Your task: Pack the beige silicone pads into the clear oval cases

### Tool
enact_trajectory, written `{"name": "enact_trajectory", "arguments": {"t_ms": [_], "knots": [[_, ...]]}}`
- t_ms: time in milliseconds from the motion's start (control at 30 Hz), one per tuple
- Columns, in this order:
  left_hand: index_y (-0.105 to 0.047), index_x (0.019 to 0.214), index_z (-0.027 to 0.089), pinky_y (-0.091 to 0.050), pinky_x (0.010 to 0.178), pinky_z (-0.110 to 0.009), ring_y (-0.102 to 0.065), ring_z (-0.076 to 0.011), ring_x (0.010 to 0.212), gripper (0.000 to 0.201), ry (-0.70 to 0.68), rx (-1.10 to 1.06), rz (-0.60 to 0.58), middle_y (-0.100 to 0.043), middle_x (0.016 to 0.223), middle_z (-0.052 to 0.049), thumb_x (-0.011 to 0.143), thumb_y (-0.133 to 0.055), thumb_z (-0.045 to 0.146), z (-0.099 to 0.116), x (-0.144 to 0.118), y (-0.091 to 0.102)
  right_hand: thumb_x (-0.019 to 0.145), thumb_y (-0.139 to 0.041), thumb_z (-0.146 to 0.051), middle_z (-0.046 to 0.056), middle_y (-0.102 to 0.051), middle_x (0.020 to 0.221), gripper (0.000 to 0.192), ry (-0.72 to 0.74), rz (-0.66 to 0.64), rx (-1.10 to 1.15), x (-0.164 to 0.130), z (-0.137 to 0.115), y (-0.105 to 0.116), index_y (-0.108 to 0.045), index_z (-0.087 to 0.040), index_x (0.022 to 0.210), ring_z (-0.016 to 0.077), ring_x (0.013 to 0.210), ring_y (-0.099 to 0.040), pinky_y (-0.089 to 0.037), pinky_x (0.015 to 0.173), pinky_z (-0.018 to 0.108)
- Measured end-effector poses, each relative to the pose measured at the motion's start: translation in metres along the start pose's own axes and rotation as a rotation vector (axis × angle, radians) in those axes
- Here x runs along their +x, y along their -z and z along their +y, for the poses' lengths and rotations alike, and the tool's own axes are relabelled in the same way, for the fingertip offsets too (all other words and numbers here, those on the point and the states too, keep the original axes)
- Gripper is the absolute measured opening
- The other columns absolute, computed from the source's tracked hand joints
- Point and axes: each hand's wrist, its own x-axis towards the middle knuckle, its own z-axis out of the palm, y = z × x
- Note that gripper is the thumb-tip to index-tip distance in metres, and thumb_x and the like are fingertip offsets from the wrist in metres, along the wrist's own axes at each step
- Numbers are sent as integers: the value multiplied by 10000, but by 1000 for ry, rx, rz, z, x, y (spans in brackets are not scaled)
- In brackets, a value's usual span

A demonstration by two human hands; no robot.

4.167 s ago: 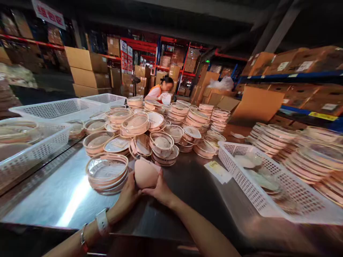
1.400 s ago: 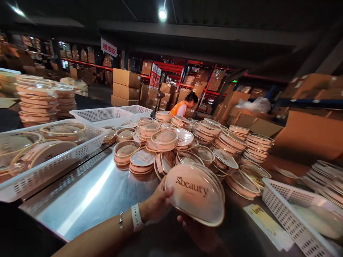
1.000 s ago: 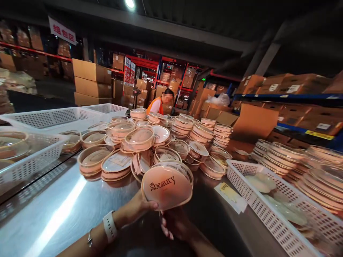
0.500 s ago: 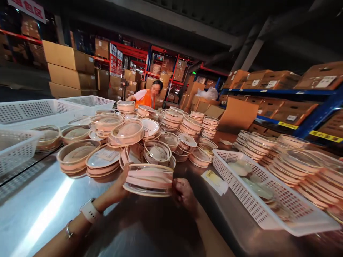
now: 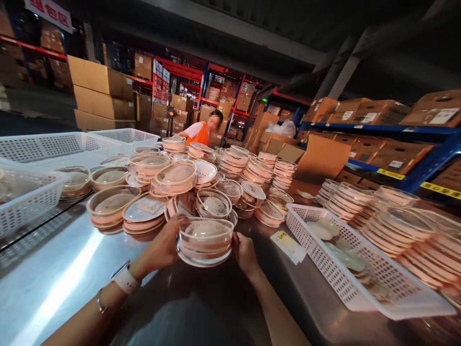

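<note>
Clear round case [image 5: 205,240], with pink contents inside, sits level on the steel table [image 5: 68,269], at its near middle, in front of a heap of like cases [image 5: 173,185]. Head view: the left hand [image 5: 163,245] clasps the case's left wall and the right hand [image 5: 245,250] clasps its right wall, so both hands are closed on it from opposite sides. A white wristband [image 5: 125,278] circles the left wrist. Just right of the case lies a yellow-printed paper slip [image 5: 288,239], and beyond it a white perforated basket [image 5: 345,269] holding pale pads. More stacked cases [image 5: 396,221] line the right edge. A person in an orange vest [image 5: 201,133] stands at the table's far end, before cardboard boxes [image 5: 101,91].
</note>
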Motion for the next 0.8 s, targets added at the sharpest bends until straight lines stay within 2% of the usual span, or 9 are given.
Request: {"name": "enact_trajectory", "arguments": {"t_ms": [67, 167, 333, 433, 500, 600, 633, 700, 800], "knots": [[-420, 1343, 202, -483, 1019, -537, -536, -325, 1239, 658, -134, 111, 58, -555, 1280, -163, 732, -626, 67, 7, -2, -10, 922, -260, -722, -19, -451, 441, 627, 57, 24, -72, 8, 3, 8, -392, -233, 553, 113, 430, -384, -263, 432, 243], [-503, 1275, 281, -563, 849, -381, -618, -228, 1058, 565, -273, 237, 164, -596, 1168, -91, 784, -543, 4, 13, -4, -21, 955, -319, -606, 1, -498, 481, 558, 103, 75, -133, 7, -4, 18, -407, -226, 557, 121, 458, -410, -245, 466, 258], [-596, 1057, 206, -576, 766, -325, -632, -213, 969, 249, -191, 284, 248, -594, 1100, -105, 848, -552, 80, 17, 0, -19, 972, -354, -197, -31, -454, 463, 423, 519, 266, -393, -39, -38, 2, -410, -226, 554, 103, 417, -384, -245, 482, 283], [-609, 1106, 213, -574, 774, -350, -627, -226, 969, 377, -197, 318, 274, -602, 1080, -112, 796, -535, 11, 25, 3, -16, 939, -376, -138, -39, -451, 458, 399, 769, 199, -395, -69, -52, -23, -424, -229, 554, 114, 433, -402, -290, 508, 293], [-595, 1176, 241, -558, 872, -416, -619, -236, 1028, 517, -279, 312, 260, -625, 1089, -100, 751, -508, -40, 31, 4, -15, 961, -365, -232, -32, -460, 465, 412, 800, 173, -246, -71, -48, -31, -445, -228, 557, 112, 434, -412, -296, 489, 286], [-575, 1217, 234, -456, 1036, -556, -603, -255, 1109, 561, -386, 309, 247, -657, 1105, -98, 734, -512, -44, 35, 4, -12, 1006, -295, -284, -18, -486, 506, 447, 580, 261, -150, -43, -26, -17, -487, -219, 608, 121, 460, -446, -318, 482, 270], [-570, 1218, 231, -420, 1059, -598, -605, -261, 1110, 553, -386, 321, 260, -664, 1100, -99, 738, -523, -38, 34, 3, -11, 1015, -321, -340, -13, -506, 531, 444, 380, 360, -76, -30, -19, -9, -507, -215, 631, 128, 486, -471, -347, 493, 261], [-554, 1232, 227, -380, 1074, -645, -613, -271, 1103, 540, -354, 327, 291, -672, 1085, -104, 753, -552, -23, 30, 1, -9, 970, -456, -478, 32, -620, 688, 360, 199, 397, 41, -7, -9, 6, -609, -190, 817, 166, 621, -579, -448, 574, 274], [-488, 1343, 216, -456, 1050, -558, -591, -293, 1182, 592, -312, 289, 309, -651, 1169, -143, 789, -597, 36, 22, -3, -7, 819, -604, -674, 97, -702, 985, 555, -39, 152, 443, 7, -10, 13, -653, -195, 1095, 250, 889, -655, -523, 788, 369]]}}
